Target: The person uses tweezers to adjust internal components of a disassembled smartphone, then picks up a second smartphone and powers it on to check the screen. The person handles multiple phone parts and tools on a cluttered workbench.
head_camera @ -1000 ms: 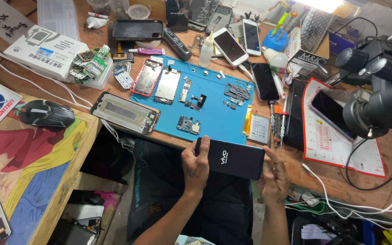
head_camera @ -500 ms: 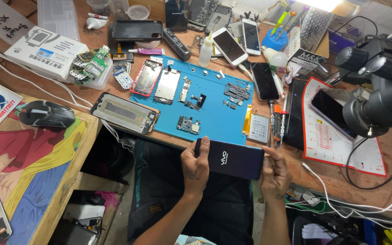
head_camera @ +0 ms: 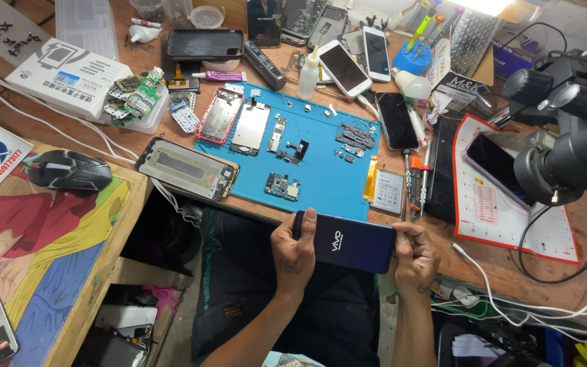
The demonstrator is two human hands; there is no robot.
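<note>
Two hands hold a dark blue phone back cover (head_camera: 351,242) just past the near edge of the blue work mat (head_camera: 327,183). Left hand (head_camera: 295,253) grasps its left end, fingers wrapped over the edge; right hand (head_camera: 414,257) pinches its right end. A battery (head_camera: 388,192) lies just beyond, beside the mat.

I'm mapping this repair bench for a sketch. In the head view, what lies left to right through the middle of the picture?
Black computer mouse → bare silver phone frame with black rim → blue rubber work mat → flat white-and-orange battery → dark phone on the red-edged white sheet → black microscope head.
</note>
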